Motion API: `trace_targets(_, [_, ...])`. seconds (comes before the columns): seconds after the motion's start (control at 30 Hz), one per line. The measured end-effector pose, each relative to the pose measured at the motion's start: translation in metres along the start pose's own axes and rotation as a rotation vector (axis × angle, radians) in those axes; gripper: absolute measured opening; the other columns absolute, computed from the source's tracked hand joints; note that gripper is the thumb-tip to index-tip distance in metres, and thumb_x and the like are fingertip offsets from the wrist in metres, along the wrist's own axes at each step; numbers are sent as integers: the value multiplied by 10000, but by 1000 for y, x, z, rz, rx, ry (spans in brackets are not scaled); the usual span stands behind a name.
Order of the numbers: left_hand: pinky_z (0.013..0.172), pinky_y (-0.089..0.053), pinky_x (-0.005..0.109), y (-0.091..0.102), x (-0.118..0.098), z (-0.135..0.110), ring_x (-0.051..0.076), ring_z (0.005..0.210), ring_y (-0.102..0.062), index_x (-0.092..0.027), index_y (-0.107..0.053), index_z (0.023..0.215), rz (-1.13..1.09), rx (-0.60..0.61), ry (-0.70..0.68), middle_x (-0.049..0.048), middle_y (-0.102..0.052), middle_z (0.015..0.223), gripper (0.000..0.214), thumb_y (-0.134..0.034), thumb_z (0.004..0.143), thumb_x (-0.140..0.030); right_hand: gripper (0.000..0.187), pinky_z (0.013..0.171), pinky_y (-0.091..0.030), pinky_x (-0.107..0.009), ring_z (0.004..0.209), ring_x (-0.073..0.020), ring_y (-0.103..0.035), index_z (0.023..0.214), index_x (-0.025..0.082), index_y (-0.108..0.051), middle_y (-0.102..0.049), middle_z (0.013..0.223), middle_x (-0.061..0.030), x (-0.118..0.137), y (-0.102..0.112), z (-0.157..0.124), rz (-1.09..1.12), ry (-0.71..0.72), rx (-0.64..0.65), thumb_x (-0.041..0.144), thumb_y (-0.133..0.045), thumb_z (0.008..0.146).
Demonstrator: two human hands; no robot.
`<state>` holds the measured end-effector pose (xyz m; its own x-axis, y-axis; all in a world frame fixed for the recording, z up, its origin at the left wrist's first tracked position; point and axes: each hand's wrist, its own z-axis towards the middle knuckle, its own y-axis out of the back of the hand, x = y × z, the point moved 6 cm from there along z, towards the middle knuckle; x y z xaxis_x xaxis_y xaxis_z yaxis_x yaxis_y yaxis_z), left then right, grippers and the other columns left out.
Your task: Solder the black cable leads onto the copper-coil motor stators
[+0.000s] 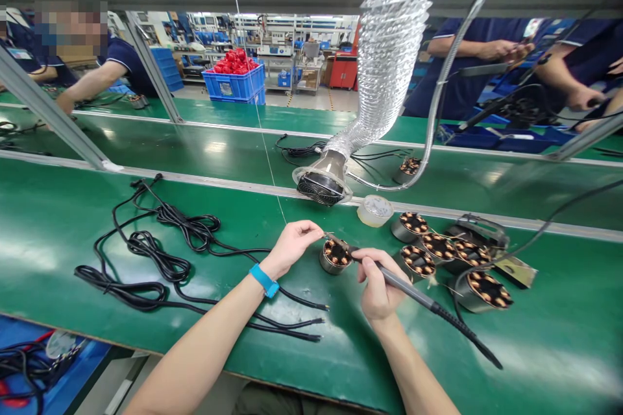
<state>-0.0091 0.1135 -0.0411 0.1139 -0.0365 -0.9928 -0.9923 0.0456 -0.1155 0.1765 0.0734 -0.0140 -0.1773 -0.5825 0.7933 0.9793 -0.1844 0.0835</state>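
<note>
My right hand [382, 285] is wrapped round a grey soldering iron [399, 280], whose tip points left over the rim of a round motor stator [335, 256] with copper windings. At the same rim, the fingertips of my left hand [299, 240] are pinched together on a thin solder wire [265, 142] that hangs down from overhead. The fine leads at the tip are too small to make out. More stators [418, 259] stand in a group to the right of my right hand. Black power cables [160, 259] lie coiled to the left, with stripped ends close to my left forearm.
Above the bench hangs a fume extraction nozzle [321, 181] on a silver duct [389, 32]. A round clear tub [375, 210] and a soldering iron stand [479, 233] are behind the stators. Co-workers' hands [506, 50] are across the bench. A blue crate [233, 84] holds red parts.
</note>
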Motion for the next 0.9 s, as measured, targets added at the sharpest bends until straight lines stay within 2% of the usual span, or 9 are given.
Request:
trace_targets(0.23, [549, -262, 243, 0, 0, 0, 95, 548, -367, -145, -666, 751, 6, 0, 8, -34, -478, 557, 318, -719, 761, -458, 207, 453, -342, -283, 423, -130, -465, 814, 175, -703, -527, 529, 25, 5, 5, 0, 31, -5, -100, 279, -546, 900])
trace_targets(0.9, [567, -269, 248, 0, 0, 0, 94, 551, -362, -143, -674, 750, 1, -3, 7, -38, -475, 558, 298, -721, 762, -437, 226, 457, -364, -283, 425, -132, -473, 826, 174, -696, -518, 526, 27, 5, 2, 0, 1, -12, -84, 294, -523, 909])
